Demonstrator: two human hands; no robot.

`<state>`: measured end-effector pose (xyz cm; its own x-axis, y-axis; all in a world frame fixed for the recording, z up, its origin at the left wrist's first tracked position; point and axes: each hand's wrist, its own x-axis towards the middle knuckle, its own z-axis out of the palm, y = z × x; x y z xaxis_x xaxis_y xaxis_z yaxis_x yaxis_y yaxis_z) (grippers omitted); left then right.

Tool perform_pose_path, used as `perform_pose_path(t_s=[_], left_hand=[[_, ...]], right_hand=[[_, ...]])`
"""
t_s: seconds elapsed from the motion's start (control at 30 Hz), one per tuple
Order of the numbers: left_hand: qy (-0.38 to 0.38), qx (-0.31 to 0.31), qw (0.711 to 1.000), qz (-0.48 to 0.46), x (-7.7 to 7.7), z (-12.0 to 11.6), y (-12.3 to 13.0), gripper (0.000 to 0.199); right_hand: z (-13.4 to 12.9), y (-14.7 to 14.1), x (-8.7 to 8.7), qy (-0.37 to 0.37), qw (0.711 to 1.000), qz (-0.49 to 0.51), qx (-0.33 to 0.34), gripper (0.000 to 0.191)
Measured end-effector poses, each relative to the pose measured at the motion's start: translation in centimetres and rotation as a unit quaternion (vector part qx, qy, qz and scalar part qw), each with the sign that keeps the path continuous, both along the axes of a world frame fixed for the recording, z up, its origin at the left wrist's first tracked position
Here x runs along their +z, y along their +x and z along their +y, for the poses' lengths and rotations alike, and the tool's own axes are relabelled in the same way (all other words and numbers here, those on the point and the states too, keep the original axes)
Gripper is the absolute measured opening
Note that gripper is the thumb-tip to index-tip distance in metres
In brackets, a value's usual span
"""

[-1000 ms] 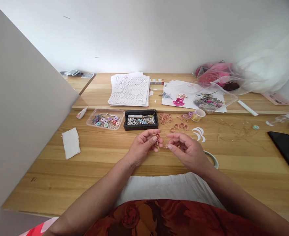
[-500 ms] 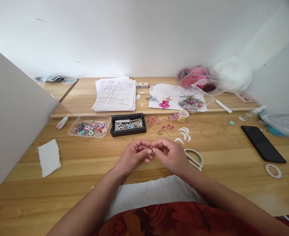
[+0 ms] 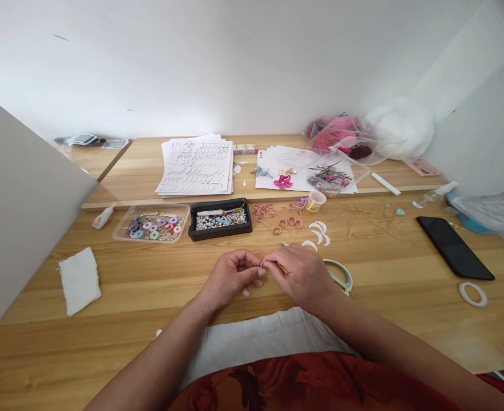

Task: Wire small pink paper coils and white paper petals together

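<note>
From the head-worn view, a person works at a wooden surface [image 3: 392,285], the left hand [image 3: 230,278] and right hand [image 3: 301,274] meeting at the near middle. The fingers of both are pinched on a small pink piece [image 3: 262,263], mostly hidden between the fingertips. Pale-handled scissors [image 3: 347,275] lie partly under the right hand; white paper crescents [image 3: 309,245] and pink loops [image 3: 277,230] sit just beyond. A black tray [image 3: 221,232] of beads stands farther left, a dark phone [image 3: 455,248] far to the right.

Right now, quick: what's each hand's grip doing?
Left hand: closed, pinching a small pink piece, mostly hidden.
Right hand: closed, pinching at the same piece; exactly which part can't be told.
</note>
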<state>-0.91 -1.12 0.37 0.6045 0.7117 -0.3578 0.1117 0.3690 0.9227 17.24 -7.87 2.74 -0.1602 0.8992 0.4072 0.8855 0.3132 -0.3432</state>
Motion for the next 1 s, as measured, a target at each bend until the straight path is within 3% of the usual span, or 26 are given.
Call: perform_pose_path(t_s=[0.37, 0.67, 1.0], left_hand=[[0.041, -0.015, 0.998, 0.05, 0.1, -0.4, 0.0, 0.03], [0.025, 0.023, 0.999, 0.005, 0.5, 0.0, -0.1, 0.038], [0.046, 0.005, 0.998, 0.032, 0.3, -0.2, 0.0, 0.036]], right_hand=[[0.0, 0.1, 0.5, -0.038, 0.999, 0.006, 0.01, 0.019], [0.8, 0.3, 2.3, -0.109, 0.982, 0.145, -0.052, 0.005], [1.2, -0.4, 1.2, -0.121, 0.982, 0.129, -0.059, 0.008]])
